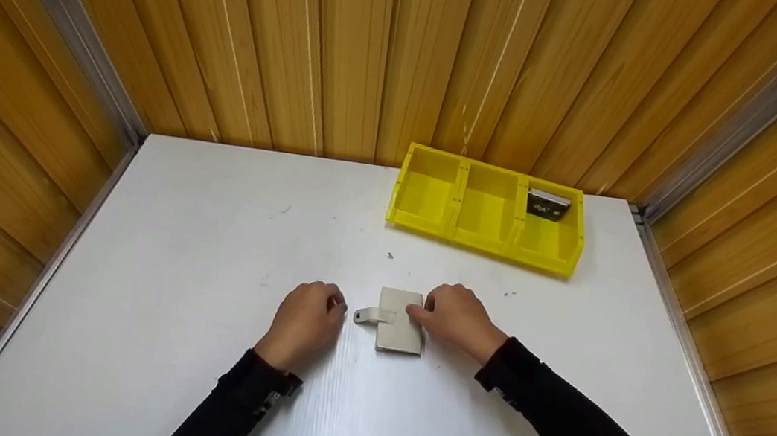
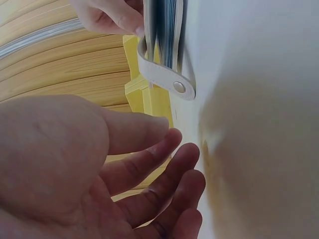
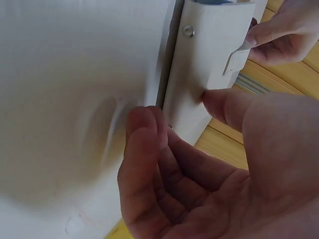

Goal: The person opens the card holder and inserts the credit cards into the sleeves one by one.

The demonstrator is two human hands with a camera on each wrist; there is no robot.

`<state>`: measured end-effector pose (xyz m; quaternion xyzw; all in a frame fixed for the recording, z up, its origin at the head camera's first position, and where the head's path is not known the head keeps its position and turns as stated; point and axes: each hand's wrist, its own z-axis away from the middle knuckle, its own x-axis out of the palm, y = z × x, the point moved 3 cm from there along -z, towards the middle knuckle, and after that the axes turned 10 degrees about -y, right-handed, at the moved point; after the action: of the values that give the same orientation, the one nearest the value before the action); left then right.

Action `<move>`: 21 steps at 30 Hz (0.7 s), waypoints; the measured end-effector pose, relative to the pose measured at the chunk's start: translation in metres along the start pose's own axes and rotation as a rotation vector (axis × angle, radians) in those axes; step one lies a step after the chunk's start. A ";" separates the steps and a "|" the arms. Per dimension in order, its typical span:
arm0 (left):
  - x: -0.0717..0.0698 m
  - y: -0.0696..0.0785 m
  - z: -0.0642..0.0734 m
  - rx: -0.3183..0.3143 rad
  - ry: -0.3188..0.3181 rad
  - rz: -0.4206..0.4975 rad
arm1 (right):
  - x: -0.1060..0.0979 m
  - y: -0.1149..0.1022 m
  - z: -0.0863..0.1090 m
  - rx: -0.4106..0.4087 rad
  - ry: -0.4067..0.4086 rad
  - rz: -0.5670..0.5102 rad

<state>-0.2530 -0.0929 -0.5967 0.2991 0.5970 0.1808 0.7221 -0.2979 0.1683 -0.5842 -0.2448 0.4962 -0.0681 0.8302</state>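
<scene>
A light grey card holder [image 1: 397, 332] lies on the white table, its snap strap [image 1: 370, 315] sticking out to the left, unfastened. Several thin leaves [image 2: 169, 37] show between its covers in the left wrist view. My right hand [image 1: 456, 318] holds the holder by its right edge, the thumb [image 3: 224, 105] on the top cover and the fingers curled at the spine side. Just left of the strap is my left hand [image 1: 306, 318], fingers loosely bent and nothing in them. The metal snap [image 2: 179, 87] on the strap faces that hand.
Behind the hands, at the back right, stands a yellow three-compartment bin [image 1: 481, 242]. A small black box-like item [image 1: 548, 206] with white lettering leans in its right compartment. Wood-patterned walls [image 1: 351, 48] enclose the white table [image 1: 207, 224] at the back and sides.
</scene>
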 end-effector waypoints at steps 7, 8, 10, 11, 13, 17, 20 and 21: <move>0.000 0.001 0.002 0.000 0.002 0.000 | 0.007 -0.001 -0.002 0.059 0.009 -0.098; 0.000 0.001 0.002 -0.001 0.003 0.002 | 0.008 -0.001 -0.003 0.064 0.013 -0.108; 0.001 0.001 0.002 -0.008 0.002 0.013 | 0.009 -0.001 -0.004 0.069 0.026 -0.127; 0.001 0.001 0.002 -0.011 0.002 0.019 | 0.010 -0.001 -0.004 0.067 0.036 -0.133; 0.002 0.001 0.002 -0.010 0.003 0.020 | 0.010 -0.001 -0.005 0.063 0.054 -0.149; 0.002 0.000 0.001 0.004 0.011 0.012 | 0.007 -0.001 -0.006 0.074 0.072 -0.189; 0.001 0.000 0.001 0.029 0.029 -0.008 | 0.003 0.001 -0.006 0.077 0.084 -0.202; 0.001 0.000 0.001 0.036 0.036 -0.016 | 0.001 0.001 -0.006 0.075 0.089 -0.202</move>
<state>-0.2516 -0.0923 -0.5970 0.3038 0.6153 0.1696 0.7074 -0.3028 0.1667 -0.5883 -0.2591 0.5022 -0.1808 0.8049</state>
